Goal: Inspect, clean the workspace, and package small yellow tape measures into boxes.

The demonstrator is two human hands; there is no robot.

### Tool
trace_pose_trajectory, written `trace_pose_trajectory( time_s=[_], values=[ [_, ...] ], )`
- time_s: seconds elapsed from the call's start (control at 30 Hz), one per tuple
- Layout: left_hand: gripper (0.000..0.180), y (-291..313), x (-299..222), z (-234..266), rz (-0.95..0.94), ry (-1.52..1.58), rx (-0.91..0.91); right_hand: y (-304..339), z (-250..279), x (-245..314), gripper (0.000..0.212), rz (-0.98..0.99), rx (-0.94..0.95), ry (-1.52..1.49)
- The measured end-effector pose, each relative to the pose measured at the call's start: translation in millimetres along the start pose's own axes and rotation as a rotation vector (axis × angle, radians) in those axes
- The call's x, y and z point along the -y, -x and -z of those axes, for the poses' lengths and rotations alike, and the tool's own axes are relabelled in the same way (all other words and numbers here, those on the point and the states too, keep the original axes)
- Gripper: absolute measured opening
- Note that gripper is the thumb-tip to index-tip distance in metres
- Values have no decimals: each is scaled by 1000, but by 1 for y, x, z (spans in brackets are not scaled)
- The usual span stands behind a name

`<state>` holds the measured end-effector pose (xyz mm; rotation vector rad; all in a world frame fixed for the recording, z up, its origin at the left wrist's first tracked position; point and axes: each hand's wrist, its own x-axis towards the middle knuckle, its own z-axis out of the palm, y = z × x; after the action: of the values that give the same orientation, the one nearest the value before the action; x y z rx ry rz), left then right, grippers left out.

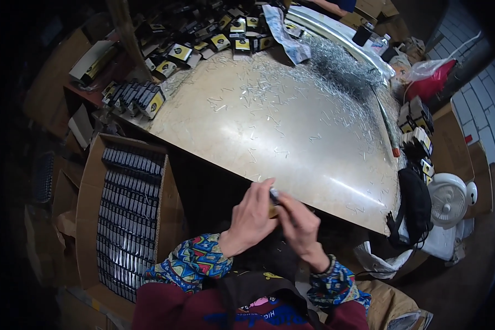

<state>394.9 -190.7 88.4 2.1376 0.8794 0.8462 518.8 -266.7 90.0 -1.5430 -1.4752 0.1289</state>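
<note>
Black and partly hidden, seemingly a small box (274,196), pinched by left hand (249,213) and right hand (301,223).

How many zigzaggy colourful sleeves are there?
2. One sleeve is on the left forearm, below the left hand; the other sleeve is on the right forearm, below the right hand. I see no more.
</note>
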Motion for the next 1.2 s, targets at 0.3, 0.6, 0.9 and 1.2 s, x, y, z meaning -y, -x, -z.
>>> trace_pose_trajectory(
  time_s=[0.3, 0.6, 0.9, 1.2],
  values=[
    [51, -54, 14, -27, -232, 119, -46, -29, 21, -50, 31, -265, -255, -234],
    [33, -131, 119, 152, -135, -893, -320, -83, -4, -60, 39, 76, 195, 273],
    [56, -283, 234, 208, -332, -1301, -140, -228, -91, -122, 44, 306, 376, 700],
    [48, -289, 175, 220, -368, -1127, 68, -147, 42, -163, 48, -55, 382, 547]
  ],
)
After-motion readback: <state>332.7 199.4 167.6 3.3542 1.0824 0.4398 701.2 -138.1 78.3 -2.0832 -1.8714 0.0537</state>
